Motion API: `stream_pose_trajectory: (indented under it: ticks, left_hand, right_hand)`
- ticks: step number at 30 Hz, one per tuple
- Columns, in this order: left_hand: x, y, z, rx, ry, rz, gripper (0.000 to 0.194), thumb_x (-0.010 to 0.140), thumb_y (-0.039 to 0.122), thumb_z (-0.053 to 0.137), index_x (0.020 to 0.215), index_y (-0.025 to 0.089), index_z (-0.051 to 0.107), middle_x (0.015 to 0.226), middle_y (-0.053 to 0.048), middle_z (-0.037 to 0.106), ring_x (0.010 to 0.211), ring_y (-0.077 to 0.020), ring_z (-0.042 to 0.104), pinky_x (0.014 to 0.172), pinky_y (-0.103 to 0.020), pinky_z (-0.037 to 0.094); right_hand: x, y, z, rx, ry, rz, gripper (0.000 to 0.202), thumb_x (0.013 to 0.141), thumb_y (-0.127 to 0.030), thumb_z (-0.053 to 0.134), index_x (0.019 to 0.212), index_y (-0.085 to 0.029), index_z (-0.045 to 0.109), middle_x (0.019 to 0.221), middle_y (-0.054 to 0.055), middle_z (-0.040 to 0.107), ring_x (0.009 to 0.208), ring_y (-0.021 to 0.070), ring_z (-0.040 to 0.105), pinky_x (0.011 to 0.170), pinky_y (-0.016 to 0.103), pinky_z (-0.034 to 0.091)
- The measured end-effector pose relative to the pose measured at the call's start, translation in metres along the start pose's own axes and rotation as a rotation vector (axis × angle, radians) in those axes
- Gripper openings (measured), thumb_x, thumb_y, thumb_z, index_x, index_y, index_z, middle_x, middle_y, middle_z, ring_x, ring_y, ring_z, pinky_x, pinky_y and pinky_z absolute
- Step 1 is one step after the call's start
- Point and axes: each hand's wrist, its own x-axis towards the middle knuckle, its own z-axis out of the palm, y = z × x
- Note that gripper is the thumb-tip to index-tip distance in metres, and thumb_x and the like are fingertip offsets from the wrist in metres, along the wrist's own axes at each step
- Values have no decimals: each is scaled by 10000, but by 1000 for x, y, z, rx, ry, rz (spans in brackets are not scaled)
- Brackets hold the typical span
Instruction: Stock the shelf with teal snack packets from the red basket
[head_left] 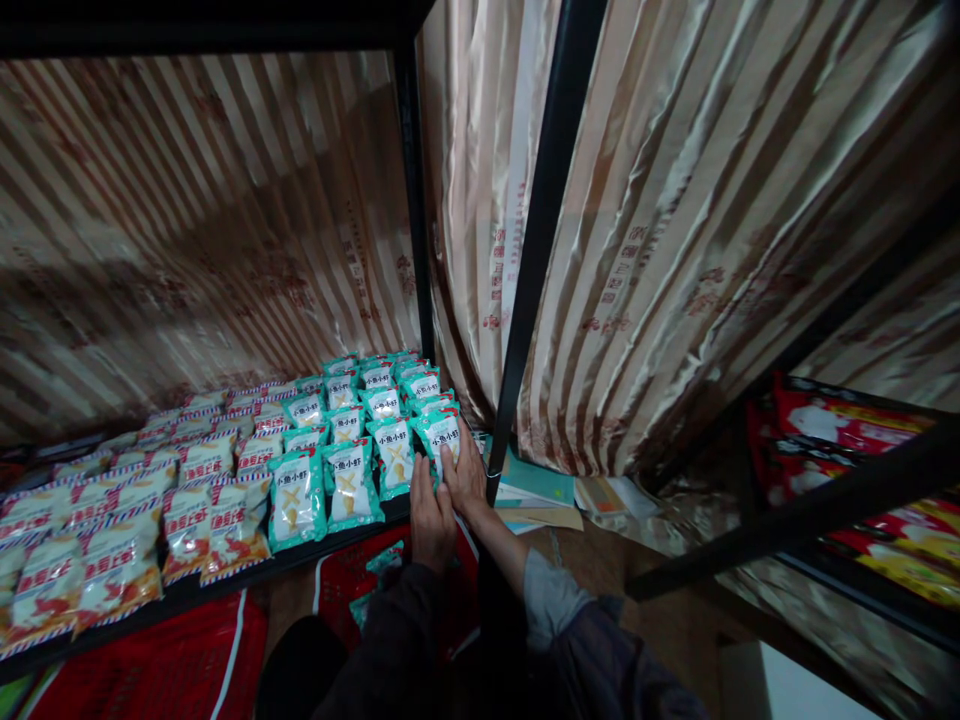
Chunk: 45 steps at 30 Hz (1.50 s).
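Observation:
At the front right end of the shelf, both hands touch a teal snack bag [437,432] with a white front panel. My right hand [468,472] is along its right side, with the thumb on the front and the fingers partly hidden behind the edge. My left hand [433,518] lies against the bag's lower front, its fingers stretched out. Matching teal bags stand upright in rows beside and behind it, including one directly left [392,455].
Red, white and orange snack bags [120,560] fill the shelf's left side. A black post [517,370] rises close to my right hand. Red sacks [172,650] lie below the shelf. Papers [536,485] rest right of the post, and red packets [832,420] sit on another rack.

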Motion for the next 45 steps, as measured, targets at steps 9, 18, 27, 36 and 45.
stream_pose_trajectory:
  ticks: [9,18,27,36,45]
  left_hand:
    - [32,20,2,-4,-2,-173,555,902,364,273,1353,42,301,1397,-212,358,1314,-232,313,1089,-402,244]
    - [56,29,4,-69,9,-366,538,887,348,295,1341,60,312,1400,-194,364,1319,-211,310,1084,-355,259]
    - [56,25,11,-96,-11,-405,581,886,375,303,1355,33,288,1426,-210,310,1324,-228,299,1085,-360,249]
    - [52,20,24,-96,5,-409,610,889,378,248,1341,-31,284,1433,-245,266,1347,-233,241,1104,-364,198]
    - [53,21,23,-108,33,-374,567,888,361,275,1332,10,312,1421,-221,311,1337,-230,269,1097,-373,215]
  right_hand:
    - [-3,2,3,40,-2,83,573,901,-422,270,1409,-161,213,1379,119,410,1268,233,378,1033,425,317]
    - [11,-8,-1,108,24,158,533,903,-392,253,1371,-142,302,1351,129,444,1262,225,388,1027,418,320]
    - [41,-21,-7,163,27,288,553,879,-440,300,1332,-126,359,1323,158,469,1242,253,415,1023,432,306]
    - [75,-18,4,161,-73,331,512,875,-451,313,1280,-164,441,1264,135,529,1176,262,482,995,422,333]
    - [88,-3,14,120,-163,356,442,883,-408,316,1213,-179,502,1095,96,627,968,218,584,867,365,423]
